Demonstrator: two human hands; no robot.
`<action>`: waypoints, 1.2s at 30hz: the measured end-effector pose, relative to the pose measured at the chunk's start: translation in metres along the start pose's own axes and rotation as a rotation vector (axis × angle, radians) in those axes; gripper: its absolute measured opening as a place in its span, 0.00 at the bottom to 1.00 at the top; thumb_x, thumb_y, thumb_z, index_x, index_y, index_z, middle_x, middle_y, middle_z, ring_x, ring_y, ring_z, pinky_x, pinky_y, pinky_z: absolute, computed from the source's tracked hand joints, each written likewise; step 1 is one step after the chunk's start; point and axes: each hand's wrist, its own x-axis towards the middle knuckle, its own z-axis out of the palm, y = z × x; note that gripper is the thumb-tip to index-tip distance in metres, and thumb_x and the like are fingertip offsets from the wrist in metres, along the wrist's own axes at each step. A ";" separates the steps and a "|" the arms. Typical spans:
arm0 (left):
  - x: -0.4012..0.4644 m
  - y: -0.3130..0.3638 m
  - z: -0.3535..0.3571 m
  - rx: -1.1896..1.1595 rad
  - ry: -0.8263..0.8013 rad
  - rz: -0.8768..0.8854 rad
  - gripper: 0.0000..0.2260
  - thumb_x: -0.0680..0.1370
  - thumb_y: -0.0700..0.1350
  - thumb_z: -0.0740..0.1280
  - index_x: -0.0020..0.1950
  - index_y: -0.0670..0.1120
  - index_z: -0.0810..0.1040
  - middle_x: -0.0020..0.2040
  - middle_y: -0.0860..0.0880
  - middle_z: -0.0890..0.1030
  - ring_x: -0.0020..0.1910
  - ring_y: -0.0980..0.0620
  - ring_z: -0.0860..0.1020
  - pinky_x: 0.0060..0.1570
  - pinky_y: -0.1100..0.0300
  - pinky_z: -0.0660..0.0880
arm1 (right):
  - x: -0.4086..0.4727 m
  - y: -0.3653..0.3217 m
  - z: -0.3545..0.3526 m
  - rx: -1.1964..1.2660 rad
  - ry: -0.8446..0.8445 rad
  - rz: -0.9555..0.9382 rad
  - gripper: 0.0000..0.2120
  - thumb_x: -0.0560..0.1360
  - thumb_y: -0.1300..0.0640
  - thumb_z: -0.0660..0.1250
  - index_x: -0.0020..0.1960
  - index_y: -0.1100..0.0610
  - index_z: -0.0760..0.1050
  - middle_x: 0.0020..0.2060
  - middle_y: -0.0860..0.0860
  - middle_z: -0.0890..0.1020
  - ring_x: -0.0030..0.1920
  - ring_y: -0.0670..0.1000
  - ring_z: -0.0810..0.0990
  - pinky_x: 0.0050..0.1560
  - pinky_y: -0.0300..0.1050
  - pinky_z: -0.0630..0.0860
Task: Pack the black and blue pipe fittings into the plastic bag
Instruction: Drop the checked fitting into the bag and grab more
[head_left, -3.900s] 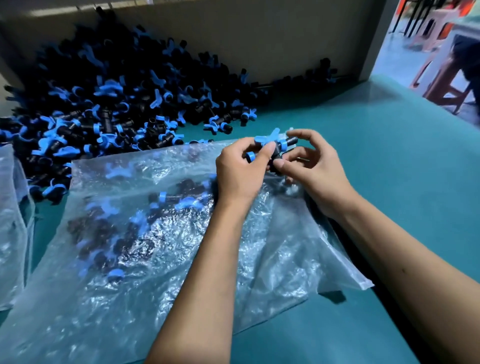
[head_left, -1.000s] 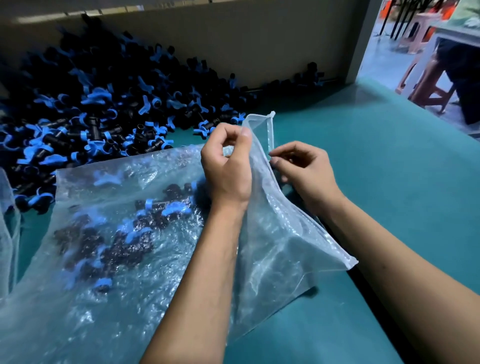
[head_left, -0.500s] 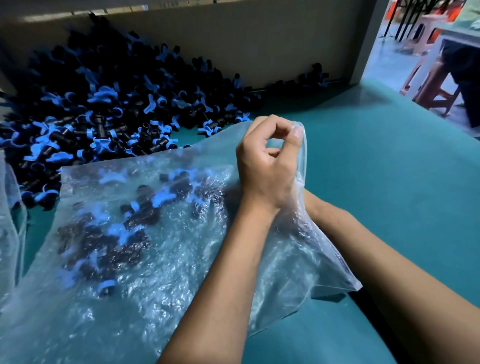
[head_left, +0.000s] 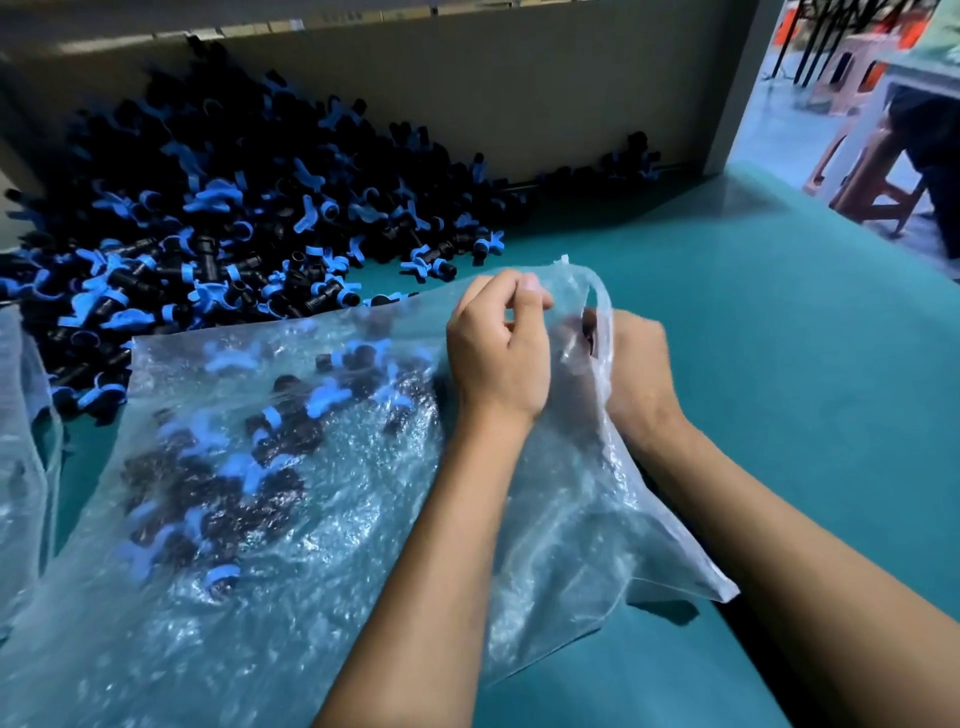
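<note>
Teal tabletop (head_left: 779, 364) holds the plastic bag (head_left: 311, 519). Left hand (head_left: 498, 358) pinches its rim up; right hand (head_left: 634, 364) is inside, grip unclear. Keep the mouth wide. Loose fittings (head_left: 234, 234) lie beyond the pinch.

No readable text, labels, brands or nos. anywhere: none on the plastic bag (head_left: 291, 519), none on the pipe fittings (head_left: 218, 228), none on the cardboard wall (head_left: 519, 78) behind the pile.
</note>
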 end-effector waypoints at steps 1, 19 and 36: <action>0.001 -0.006 -0.005 0.092 -0.002 -0.015 0.12 0.82 0.42 0.65 0.42 0.40 0.82 0.45 0.45 0.83 0.50 0.44 0.79 0.53 0.48 0.75 | 0.002 0.004 0.001 0.042 0.079 0.056 0.14 0.70 0.53 0.63 0.29 0.53 0.62 0.26 0.44 0.65 0.32 0.48 0.60 0.31 0.44 0.62; 0.031 -0.047 -0.063 0.189 0.178 -0.392 0.08 0.77 0.44 0.68 0.38 0.49 0.81 0.37 0.56 0.83 0.38 0.54 0.82 0.38 0.60 0.74 | 0.097 -0.035 0.039 -0.505 -0.297 -0.297 0.13 0.79 0.55 0.64 0.63 0.54 0.77 0.59 0.56 0.79 0.62 0.59 0.74 0.65 0.48 0.66; 0.032 -0.043 -0.065 0.165 0.228 -0.526 0.07 0.77 0.43 0.68 0.40 0.48 0.82 0.36 0.51 0.85 0.38 0.47 0.85 0.31 0.61 0.70 | 0.115 -0.042 0.089 -0.390 -0.275 -0.169 0.08 0.75 0.61 0.65 0.53 0.60 0.79 0.50 0.62 0.83 0.52 0.63 0.80 0.50 0.50 0.76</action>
